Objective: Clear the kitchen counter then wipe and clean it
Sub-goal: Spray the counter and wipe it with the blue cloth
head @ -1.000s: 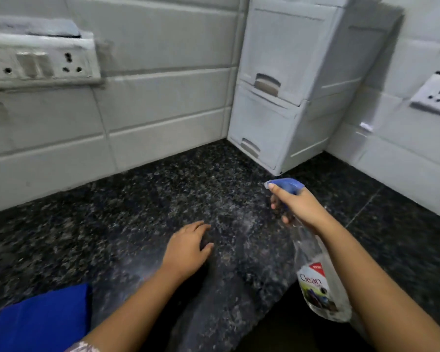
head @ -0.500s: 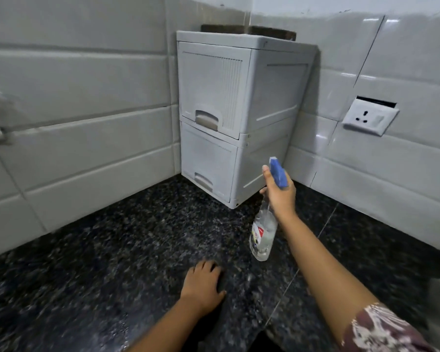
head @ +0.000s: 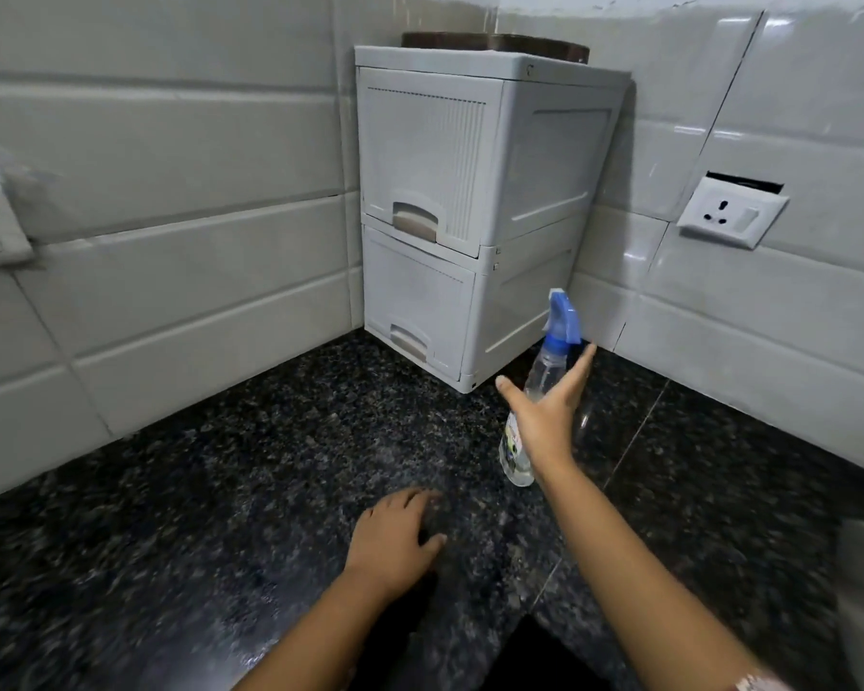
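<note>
Weight looks slight in the clear plastic spray bottle with a blue trigger head (head: 544, 371): it seems to hold little liquid, so I judge it light and easy to tip. It stands upright right of centre in the frame, on the black speckled granite counter (head: 220, 491), just beside the lower corner of the pale grey two-drawer plastic cabinet (head: 470, 216). The right hand (head: 544, 421) is spread in front of it, fingers straight and thumb out, gripping nothing; whether the palm touches the bottle cannot be told. The left hand (head: 392, 541) rests palm-down on the counter at lower centre, fingers loosely bent, holding nothing.

The body is thin, smooth plastic that would give under a hard squeeze and may be slick if wet. The narrow neck under the blue head is the best place to take hold, with a finger on the trigger. A white wall socket (head: 729, 211) sits at the right, so spray is best aimed low.
</note>
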